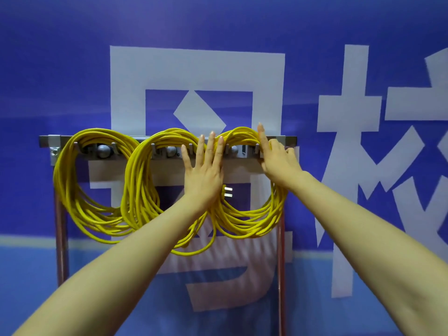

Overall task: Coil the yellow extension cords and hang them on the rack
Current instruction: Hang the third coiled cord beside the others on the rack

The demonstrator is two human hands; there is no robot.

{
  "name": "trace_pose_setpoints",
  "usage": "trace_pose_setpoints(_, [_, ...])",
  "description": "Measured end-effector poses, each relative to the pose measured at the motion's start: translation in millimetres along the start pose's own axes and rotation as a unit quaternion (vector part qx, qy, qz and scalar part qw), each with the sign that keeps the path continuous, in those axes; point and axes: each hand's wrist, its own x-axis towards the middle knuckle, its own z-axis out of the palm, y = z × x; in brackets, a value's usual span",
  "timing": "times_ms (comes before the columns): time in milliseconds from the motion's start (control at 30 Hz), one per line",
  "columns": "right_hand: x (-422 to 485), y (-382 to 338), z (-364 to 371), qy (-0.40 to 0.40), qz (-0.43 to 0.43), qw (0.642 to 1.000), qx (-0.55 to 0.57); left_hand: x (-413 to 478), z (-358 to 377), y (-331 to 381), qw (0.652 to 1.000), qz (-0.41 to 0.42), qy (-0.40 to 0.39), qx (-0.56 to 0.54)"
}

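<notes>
Your left hand lies flat with its fingers straight and spread. The palm covers the spot where the middle coil and the right coil meet, so you cannot see how they cross there. Two metal plug prongs peek out beside that wrist, pointing right.

Your right hand sits on the right coil's upper corner. Its index finger is stretched up over the strands and the others are curled, but whether they close on the cord cannot be told.

All three yellow coils, the left coil included, hang from the grey rail. Each is a long loop with its long axis running top to bottom, sagging low. The cords hide most of the pegs.

The rail runs level, left to right, on two posts — their feet are cut off. Behind is a blue wall with big white characters.
</notes>
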Motion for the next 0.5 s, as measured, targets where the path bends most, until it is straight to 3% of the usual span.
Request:
trace_pose_setpoints(200, [-4.4,-6.0,-7.4,-0.011,0.009,0.999,-0.031,15.0,-11.9,-13.3,0.995,0.056,-0.011,0.076])
trace_pose_setpoints(333, [-2.1,-7.5,-9.0,-0.018,0.019,0.997,-0.068,27.0,-30.3,-8.4,0.975,0.094,-0.121,0.160])
trace_pose_setpoints(400, [-4.9,-12.6,-7.2,-0.013,0.033,0.997,-0.072,27.7,-38.2,2.7,0.960,0.104,-0.137,0.223])
trace_pose_setpoints(500, [-10.7,-14.8,-5.8,-0.013,0.048,0.997,-0.061,19.7,-37.0,7.3,0.972,0.084,-0.142,0.170])
